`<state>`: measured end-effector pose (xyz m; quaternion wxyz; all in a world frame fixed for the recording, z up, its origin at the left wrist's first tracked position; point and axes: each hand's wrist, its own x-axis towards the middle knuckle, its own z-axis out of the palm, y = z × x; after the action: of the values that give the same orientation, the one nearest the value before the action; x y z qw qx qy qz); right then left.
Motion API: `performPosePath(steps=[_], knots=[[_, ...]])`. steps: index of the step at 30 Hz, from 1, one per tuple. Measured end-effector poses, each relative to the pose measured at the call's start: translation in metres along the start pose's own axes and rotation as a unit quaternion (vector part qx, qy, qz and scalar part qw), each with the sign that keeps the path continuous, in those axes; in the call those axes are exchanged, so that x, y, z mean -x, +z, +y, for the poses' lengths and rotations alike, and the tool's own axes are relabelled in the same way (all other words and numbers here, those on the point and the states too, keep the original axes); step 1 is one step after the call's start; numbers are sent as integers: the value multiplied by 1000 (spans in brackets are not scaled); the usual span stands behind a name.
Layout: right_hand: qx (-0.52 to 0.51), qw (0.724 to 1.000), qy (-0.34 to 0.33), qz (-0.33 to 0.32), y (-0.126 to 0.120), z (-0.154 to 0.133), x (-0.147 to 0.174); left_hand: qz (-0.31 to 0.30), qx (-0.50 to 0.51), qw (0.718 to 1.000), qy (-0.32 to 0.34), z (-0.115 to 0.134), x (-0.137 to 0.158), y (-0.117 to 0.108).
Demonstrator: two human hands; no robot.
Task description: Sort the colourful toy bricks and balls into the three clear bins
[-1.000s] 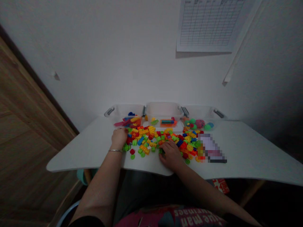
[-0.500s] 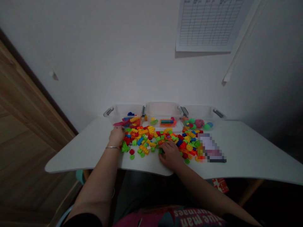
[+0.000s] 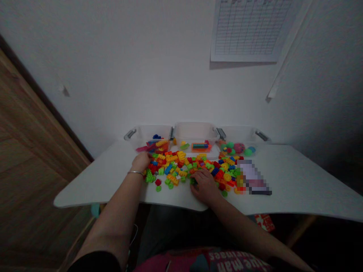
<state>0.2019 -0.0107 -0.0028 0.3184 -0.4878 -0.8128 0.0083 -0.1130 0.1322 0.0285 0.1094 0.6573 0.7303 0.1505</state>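
Note:
A wide pile of coloured toy building blocks [image 3: 171,158] lies across the white table, with yellow, red, green, orange and blue pieces mixed together. At its left end is my left hand [image 3: 141,162], wearing a thin bracelet. Its fingers bend in against the blocks, and whatever they pinch is too small to make out. My right hand [image 3: 204,186] rests at the front middle of the pile. Its fingers and thumb curl around a dark green block [image 3: 193,181], partly hidden by the hand. Near the left wrist sits a green studded piece [image 3: 150,176].
Behind the pile stand a left clear bin [image 3: 147,132] with blocks, a middle clear bin [image 3: 195,131] and a right clear bin [image 3: 241,132] with coloured balls. A pixelated flat object [image 3: 253,177] lies right of the pile. The white table [image 3: 300,181] has a curved front edge.
My left hand has shifted slightly to the right, its fingertips further into the pile's left end. The right hand stays where it was.

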Motion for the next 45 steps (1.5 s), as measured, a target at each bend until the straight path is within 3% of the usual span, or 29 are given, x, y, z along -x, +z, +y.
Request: performPosePath(steps=[7, 14, 16, 18, 20, 21, 28, 33, 41, 45], knots=[[-3, 1000, 5, 0, 0, 0, 0, 29, 32, 999, -17, 0, -3, 0], [0, 1000, 7, -5, -2, -2, -1, 113, 150, 982, -15, 1, 13, -19], [-2, 1000, 8, -5, -3, -3, -1, 176, 271, 946, 7, 10, 19, -23], [-6, 1000, 5, -2, -3, -3, -1, 255, 377, 889, 45, 23, 22, -26], [-10, 1000, 2, 2, -2, -2, -1, 324, 412, 849, 72, 39, 22, -30], [-11, 1000, 2, 5, -2, -2, -1, 342, 406, 843, 83, 47, 21, -32], [-8, 1000, 1, 4, -1, -1, -1, 323, 149, 929, 100, 77, 2, -48], [-6, 1000, -3, 4, -1, 1, -1, 305, 12, 950, 71, 79, -5, -45], [-6, 1000, 3, -5, -4, -3, -2, 282, 102, 953, 47, 71, -13, -36], [-3, 1000, 1, -4, -4, -2, -2, 279, 208, 935, 66, 68, -16, -35]])
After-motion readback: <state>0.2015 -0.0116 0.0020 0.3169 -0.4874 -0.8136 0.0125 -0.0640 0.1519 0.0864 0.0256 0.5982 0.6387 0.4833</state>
